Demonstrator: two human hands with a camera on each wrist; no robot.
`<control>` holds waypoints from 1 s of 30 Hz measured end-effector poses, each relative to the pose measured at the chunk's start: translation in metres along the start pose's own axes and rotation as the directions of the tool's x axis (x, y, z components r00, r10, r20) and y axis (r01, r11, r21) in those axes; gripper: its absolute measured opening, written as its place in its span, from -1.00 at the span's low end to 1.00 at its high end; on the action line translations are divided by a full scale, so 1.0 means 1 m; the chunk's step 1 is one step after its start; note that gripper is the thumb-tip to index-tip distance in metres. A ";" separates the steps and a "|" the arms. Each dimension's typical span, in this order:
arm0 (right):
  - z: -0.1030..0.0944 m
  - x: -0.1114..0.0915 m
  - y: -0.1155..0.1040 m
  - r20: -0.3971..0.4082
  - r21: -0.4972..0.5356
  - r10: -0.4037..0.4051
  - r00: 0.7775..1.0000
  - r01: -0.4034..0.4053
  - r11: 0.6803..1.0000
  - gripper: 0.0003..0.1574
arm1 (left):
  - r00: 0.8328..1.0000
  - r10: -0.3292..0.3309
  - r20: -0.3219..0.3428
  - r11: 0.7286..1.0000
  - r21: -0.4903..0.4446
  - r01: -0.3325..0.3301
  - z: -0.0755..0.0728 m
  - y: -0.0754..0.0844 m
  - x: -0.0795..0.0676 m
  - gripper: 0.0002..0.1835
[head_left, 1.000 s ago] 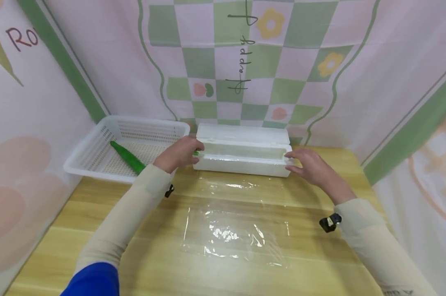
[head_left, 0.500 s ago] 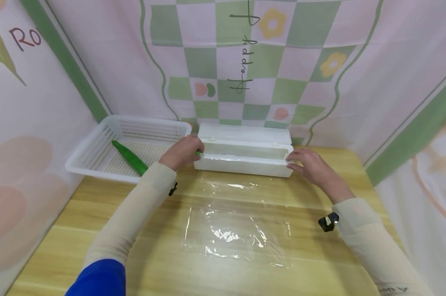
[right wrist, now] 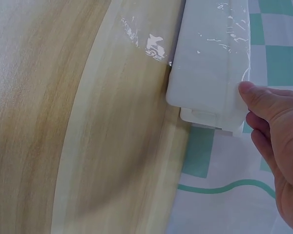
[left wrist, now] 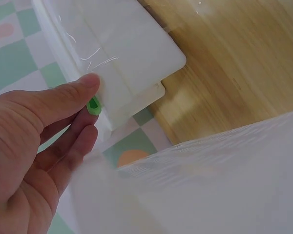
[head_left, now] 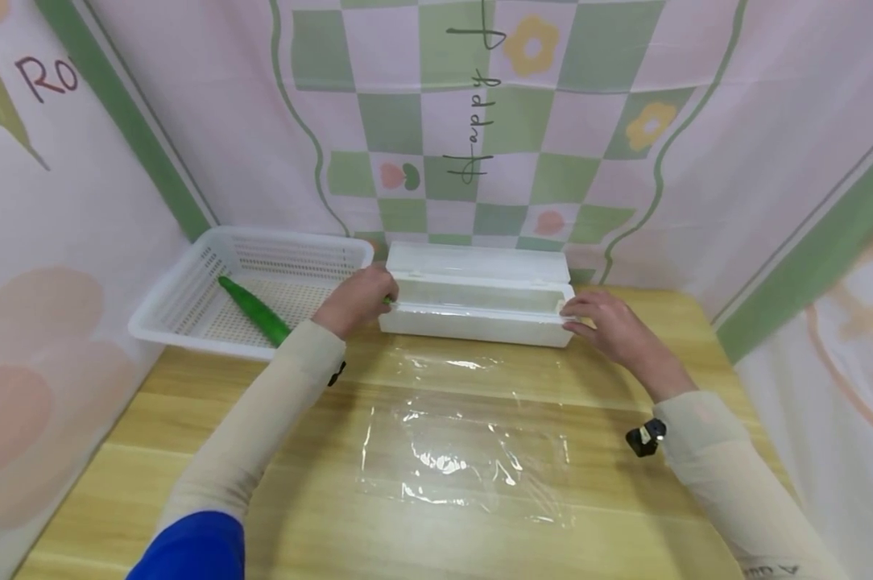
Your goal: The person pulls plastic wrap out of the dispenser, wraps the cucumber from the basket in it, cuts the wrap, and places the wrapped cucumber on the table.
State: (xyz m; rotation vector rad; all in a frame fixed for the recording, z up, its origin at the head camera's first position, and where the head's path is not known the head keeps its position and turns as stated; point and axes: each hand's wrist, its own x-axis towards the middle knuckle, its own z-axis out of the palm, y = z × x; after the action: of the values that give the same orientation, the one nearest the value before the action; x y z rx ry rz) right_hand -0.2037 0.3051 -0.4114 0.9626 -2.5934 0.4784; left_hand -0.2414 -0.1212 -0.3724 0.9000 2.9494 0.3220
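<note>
A long white cling film dispenser box (head_left: 475, 326) stands at the back of the table with its lid (head_left: 477, 262) raised. Clear cling film (head_left: 465, 451) runs from it over the wood toward the front. My left hand (head_left: 360, 298) is at the box's left end, thumb and forefinger pinching a small green slider (left wrist: 94, 105) at the edge. At the other end, my right hand (head_left: 610, 324) pinches the box's corner edge, the thumb (right wrist: 254, 92) on the film-covered rim.
A white perforated basket (head_left: 146, 322) stands left of the box, behind my left forearm. A long green vegetable, like a cucumber (head_left: 251, 310), lies in it. A patterned cloth (head_left: 451, 121) hangs right behind the box.
The left hand has closed in a little on the green slider at the box's left end. The right hand and the film have stayed nearly still.
</note>
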 end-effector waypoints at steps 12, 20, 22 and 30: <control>0.008 -0.003 0.006 -0.066 -0.019 -0.029 0.997 0.028 0.999 -0.69 | 0.999 -0.020 0.040 1.000 -0.001 0.020 -0.006 0.001 -0.005 -0.75; 0.005 -0.007 0.008 -0.073 -0.030 -0.023 0.997 0.020 0.999 -0.68 | 1.000 -0.021 -0.002 1.000 -0.016 0.021 -0.036 -0.004 -0.014 -0.73; 0.005 -0.008 0.008 -0.070 -0.034 -0.018 0.997 0.015 0.999 -0.68 | 0.999 -0.046 -0.002 0.999 -0.021 0.046 -0.045 -0.009 -0.016 -0.81; 0.007 -0.010 0.009 -0.111 -0.042 -0.022 0.994 0.018 0.999 -0.69 | 0.978 -0.206 0.040 0.978 0.002 0.207 -0.067 -0.049 -0.032 -0.87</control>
State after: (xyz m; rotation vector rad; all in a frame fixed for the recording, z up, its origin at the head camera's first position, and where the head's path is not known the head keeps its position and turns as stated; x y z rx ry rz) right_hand -0.2042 0.3142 -0.4232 0.9203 -2.4816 0.4583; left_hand -0.2483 -0.1911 -0.3180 0.5841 2.9689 0.2934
